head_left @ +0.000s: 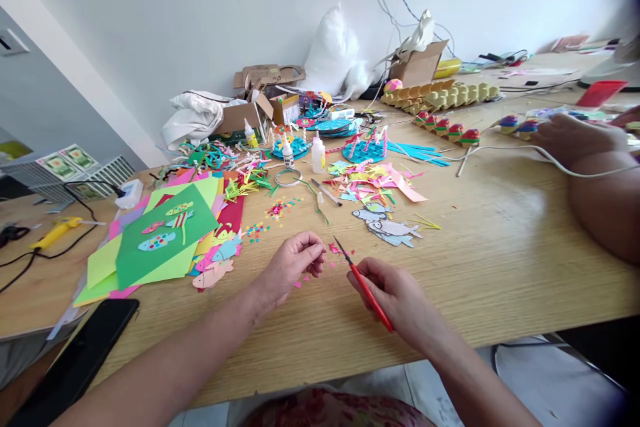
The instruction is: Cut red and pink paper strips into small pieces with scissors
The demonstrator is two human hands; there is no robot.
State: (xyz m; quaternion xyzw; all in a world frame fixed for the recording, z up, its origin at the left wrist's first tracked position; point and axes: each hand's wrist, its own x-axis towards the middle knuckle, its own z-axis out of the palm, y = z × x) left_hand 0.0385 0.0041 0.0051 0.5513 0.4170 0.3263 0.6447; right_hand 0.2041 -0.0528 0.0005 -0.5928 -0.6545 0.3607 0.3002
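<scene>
Gripping red scissors (367, 290) in R hand (395, 300), L hand (293, 263) pinching pink paper bit (334, 249)

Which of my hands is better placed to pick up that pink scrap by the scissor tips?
Probably left. The left hand is pinched beside the pink scrap, while the right hand grips the red scissors.

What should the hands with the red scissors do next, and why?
Probably snip again. The right hand holds the red scissors with the tips pointing at the tiny pink paper bit beside the left hand, whose fingers are pinched together. Small pink bits already lie on the table below.
</scene>
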